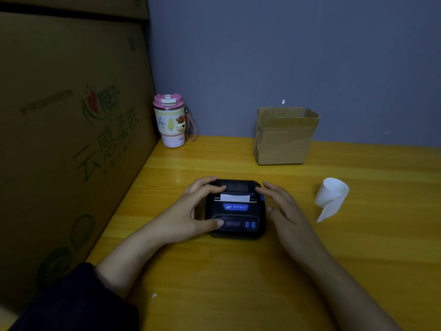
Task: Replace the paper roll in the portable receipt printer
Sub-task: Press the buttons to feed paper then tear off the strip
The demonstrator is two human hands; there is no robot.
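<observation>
A small black receipt printer with blue buttons lies on the yellow wooden table. Its lid is down and a short white strip of paper sticks out of the slot. My left hand grips the printer's left side, fingers on the lid and thumb on the front panel. My right hand rests against the printer's right side with fingers spread, fingertips touching the lid's edge. A loose, partly unrolled white paper roll lies on the table to the right, apart from both hands.
An open cardboard box stands at the back against the blue-grey wall. A pink-lidded tumbler stands in the back left corner. A large printed carton walls off the table's left side.
</observation>
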